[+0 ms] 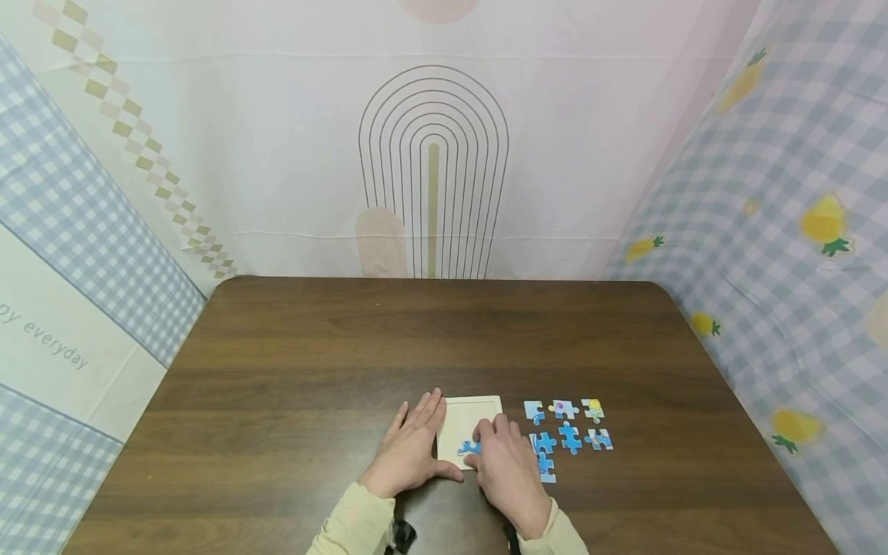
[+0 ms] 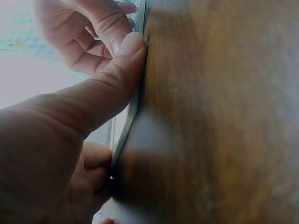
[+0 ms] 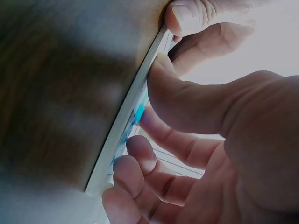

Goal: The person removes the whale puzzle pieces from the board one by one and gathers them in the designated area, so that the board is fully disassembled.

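A shallow cream puzzle tray lies flat near the table's front edge. My left hand rests along its left side with the fingers extended, its thumb at the near edge. Inside the tray's lower part is a blue puzzle piece, partly covered by my right hand. The curled fingers and thumb of that hand are around this piece. In the right wrist view, the index fingertip touches the blue piece, while the thumb is at the tray's rim. The left wrist view shows both thumbs close together at the near edge.
Several loose puzzle pieces lie right of the tray, among them a swirl piece, a yellow-patterned piece and a blue piece. The brown wooden table extends behind and to both sides. Patterned cloth hangs around it.
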`<state>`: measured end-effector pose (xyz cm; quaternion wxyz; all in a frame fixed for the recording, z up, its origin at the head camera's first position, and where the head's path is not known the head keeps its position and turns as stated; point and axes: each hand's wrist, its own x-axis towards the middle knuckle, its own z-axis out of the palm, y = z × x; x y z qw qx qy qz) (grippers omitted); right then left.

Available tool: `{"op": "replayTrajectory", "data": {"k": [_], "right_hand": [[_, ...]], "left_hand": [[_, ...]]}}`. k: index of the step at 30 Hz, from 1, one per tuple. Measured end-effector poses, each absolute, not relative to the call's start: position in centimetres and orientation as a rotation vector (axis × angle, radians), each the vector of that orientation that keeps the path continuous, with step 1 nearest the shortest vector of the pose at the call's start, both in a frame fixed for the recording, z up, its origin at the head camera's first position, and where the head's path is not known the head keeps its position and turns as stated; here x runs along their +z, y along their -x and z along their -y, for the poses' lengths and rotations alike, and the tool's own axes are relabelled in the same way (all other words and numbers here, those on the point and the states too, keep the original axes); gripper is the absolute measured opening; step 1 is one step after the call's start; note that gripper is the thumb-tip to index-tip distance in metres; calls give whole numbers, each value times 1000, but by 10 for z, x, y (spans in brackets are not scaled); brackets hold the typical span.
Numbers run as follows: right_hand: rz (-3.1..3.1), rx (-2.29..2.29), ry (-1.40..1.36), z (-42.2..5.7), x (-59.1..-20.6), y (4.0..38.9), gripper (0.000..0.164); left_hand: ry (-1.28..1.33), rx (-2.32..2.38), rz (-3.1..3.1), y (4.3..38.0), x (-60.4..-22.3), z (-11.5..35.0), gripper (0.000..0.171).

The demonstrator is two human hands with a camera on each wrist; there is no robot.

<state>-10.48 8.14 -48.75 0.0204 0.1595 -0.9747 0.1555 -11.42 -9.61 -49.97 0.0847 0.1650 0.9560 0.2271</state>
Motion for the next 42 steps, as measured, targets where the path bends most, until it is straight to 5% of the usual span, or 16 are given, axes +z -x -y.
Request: {"op": "replayTrajectory", "data": {"k": [42], "right_hand": [[2995,683,-552,-81,-484,106,29]], "left_hand": [[-481,677,-2850,114,-499,96,112]]}}
